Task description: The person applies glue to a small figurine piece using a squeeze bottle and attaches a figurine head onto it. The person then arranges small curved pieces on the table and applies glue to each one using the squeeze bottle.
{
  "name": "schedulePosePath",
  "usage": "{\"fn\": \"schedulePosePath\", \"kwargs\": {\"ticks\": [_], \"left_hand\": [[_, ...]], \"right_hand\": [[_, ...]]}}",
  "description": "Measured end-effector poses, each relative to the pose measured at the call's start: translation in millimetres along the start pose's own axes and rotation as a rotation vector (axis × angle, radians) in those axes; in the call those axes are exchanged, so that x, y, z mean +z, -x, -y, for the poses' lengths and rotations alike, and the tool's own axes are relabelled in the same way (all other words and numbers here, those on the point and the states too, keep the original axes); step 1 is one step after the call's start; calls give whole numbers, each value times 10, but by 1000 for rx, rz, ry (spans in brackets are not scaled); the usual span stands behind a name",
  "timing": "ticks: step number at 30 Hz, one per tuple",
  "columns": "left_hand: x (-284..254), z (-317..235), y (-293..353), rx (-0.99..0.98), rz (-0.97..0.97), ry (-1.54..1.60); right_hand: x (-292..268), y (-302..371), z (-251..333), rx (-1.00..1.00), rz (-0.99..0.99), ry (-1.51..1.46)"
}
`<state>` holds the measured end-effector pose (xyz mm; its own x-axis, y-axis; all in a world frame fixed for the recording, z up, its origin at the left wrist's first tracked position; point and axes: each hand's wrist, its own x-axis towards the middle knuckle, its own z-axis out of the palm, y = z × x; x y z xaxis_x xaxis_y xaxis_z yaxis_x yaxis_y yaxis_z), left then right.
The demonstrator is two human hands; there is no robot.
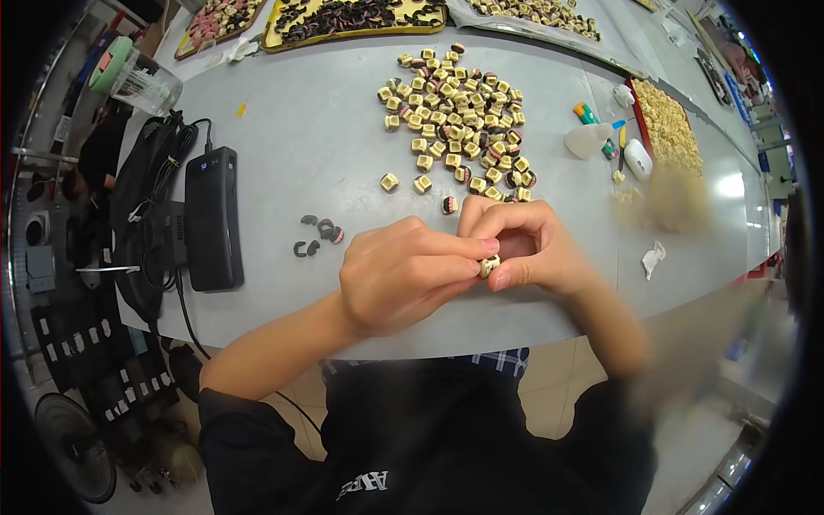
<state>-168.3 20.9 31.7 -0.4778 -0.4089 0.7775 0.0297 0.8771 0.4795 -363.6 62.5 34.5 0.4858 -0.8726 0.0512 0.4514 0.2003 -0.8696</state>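
In the head view, a small cream-coloured piece (488,266) is pinched between the fingertips of the left hand (403,275) and the right hand (524,249), both closed on it above the grey tabletop (300,129). A heap of like pieces (459,120) is spread at twelve o'clock; a black power bank (212,219) is seen at nine o'clock.

Bare grey tabletop (309,129) lay open left of the heaped small cream-and-brown cube pieces (459,116) — bounded by the black rectangular power bank (212,219), with four dark curved rubber bits (318,233) scattered between.
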Motion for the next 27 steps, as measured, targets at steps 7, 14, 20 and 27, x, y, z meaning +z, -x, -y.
{"fn": "schedulePosePath", "kwargs": {"ticks": [7,14,20,27], "left_hand": [[27,-1,5,24,-25,49],[42,6,13,38,-39,55],[38,1,14,39,-32,64],[45,-8,37,-43,-151,101]], "right_hand": [[9,14,17,9,-15,12],[13,12,29,26,-4,15],[12,7,-1,12,-31,86],[79,7,42,-47,-200,20]]}}
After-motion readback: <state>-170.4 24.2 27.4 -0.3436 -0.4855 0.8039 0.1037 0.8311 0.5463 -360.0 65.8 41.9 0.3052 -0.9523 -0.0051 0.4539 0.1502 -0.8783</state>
